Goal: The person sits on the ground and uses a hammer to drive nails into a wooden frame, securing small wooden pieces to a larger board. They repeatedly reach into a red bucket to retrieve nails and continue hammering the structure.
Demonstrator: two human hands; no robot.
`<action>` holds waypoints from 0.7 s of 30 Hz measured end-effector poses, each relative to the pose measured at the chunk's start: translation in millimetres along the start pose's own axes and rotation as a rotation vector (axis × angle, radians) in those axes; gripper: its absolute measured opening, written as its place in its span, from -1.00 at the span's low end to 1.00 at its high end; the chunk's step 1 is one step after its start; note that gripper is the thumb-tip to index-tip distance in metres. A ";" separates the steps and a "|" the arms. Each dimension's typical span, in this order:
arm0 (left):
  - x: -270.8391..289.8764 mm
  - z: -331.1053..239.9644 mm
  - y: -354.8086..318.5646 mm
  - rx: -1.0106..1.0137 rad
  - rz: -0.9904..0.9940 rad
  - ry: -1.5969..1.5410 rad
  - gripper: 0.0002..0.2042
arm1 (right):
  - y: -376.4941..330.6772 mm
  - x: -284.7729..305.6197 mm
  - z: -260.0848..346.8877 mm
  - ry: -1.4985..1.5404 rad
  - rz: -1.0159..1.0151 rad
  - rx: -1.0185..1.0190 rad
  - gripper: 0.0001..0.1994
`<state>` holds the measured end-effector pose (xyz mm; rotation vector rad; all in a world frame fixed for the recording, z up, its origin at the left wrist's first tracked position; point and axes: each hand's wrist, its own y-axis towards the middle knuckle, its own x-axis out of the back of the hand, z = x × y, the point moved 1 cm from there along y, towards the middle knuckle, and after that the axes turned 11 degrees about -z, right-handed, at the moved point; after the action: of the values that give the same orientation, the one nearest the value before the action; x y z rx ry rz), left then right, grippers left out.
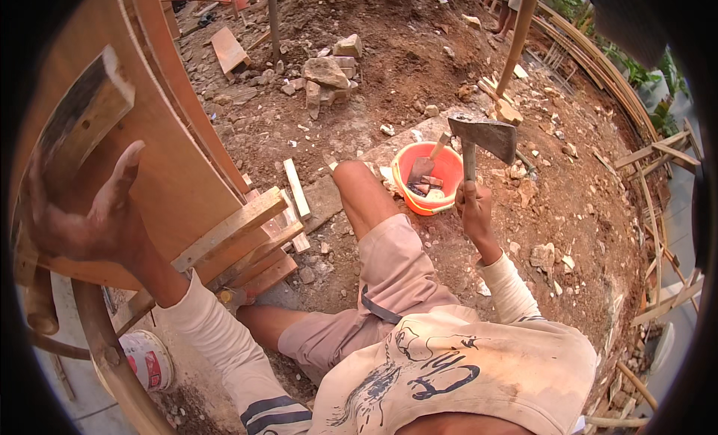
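My right hand [473, 203] is closed round the handle of a hatchet [488, 138], holding it upright with its metal head at the top. At the far left my left hand [93, 218] is raised, thumb and fingers apart, beside a short piece of wood [88, 113]. Whether the palm touches that wood I cannot tell. Behind it stands a large brown plywood panel [176, 166], with wooden battens [232, 229] along its lower edge. Just left of the hatchet, an orange bucket [404, 164] holds a trowel [423, 166] and several small items.
Broken stones [327, 72] are piled on the rough soil ahead. A loose wood strip [297, 188] lies near my knee. Wooden poles [518, 38] stand around, and a white pail [147, 360] is at lower left. Another person's legs [507, 16] show at the top right.
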<state>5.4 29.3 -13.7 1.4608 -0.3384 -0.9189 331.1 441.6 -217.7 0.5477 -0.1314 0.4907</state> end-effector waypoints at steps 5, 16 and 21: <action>-38.2 -158.3 -101.4 0.372 0.075 -0.367 -0.43 | -86.9 68.0 -101.8 0.088 -0.234 -0.729 -0.41; -150.3 -458.2 -427.0 0.746 1.661 -0.921 -0.80 | -262.1 145.6 -272.8 -0.118 -0.334 -1.626 -0.47; -178.6 -530.1 -483.9 0.416 1.843 -1.035 -0.80 | -269.2 143.2 -252.4 -0.021 -0.409 -1.783 -0.46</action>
<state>109.1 593.3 -480.8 0.3230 -2.2179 0.1097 583.9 434.3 -522.2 -1.1562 -0.3948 -0.1505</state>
